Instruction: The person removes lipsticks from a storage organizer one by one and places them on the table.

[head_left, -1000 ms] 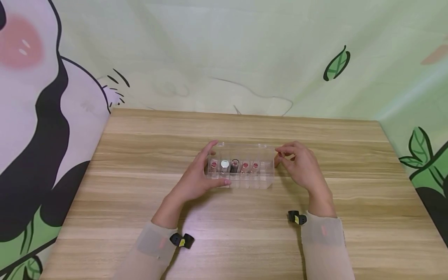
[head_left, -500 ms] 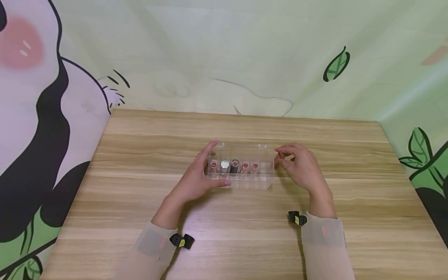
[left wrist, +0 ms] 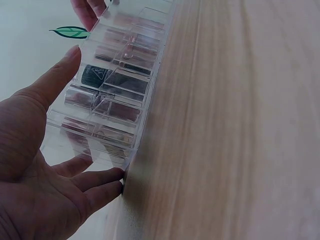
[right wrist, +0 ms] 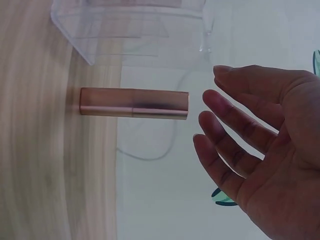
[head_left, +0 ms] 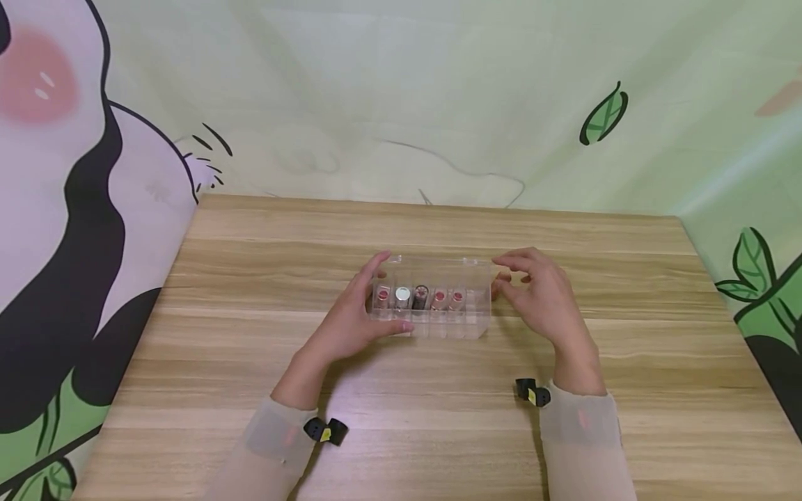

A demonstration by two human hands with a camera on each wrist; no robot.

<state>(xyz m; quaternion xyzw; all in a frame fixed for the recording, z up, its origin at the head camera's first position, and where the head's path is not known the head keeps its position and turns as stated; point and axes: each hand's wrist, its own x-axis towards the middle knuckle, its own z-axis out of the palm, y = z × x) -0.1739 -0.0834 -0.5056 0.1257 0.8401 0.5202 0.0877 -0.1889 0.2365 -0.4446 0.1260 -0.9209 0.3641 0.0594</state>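
Wall cloth: we see pale green cloth point(head_left: 376, 83) behind everything, with a big black-and-white animal picture point(head_left: 94, 202) on the left side and a green leaf point(head_left: 604, 115) on the right.
Counter: we see a wooden counter point(head_left: 250, 243) with light and brown stripes.
Clear box: we find the see-through box point(head_left: 479, 299) on the counter, between the two hands.
Left hand: we see the left hand point(head_left: 354, 313) gripping the left end of the box, thumb on the front, other fingers around the side.
Right hand: we see the right hand point(head_left: 544, 296) with its fingers spread in a loose bend, near a loose lipstick tube but not touching it.
Lipsticks in the box: we count five lipsticks point(head_left: 439, 300) in a row; the middle one is black.
Loose tube: we see one shiny pink-brown lipstick tube point(right wrist: 134, 103) standing upright on the counter, just beside the box's right end.
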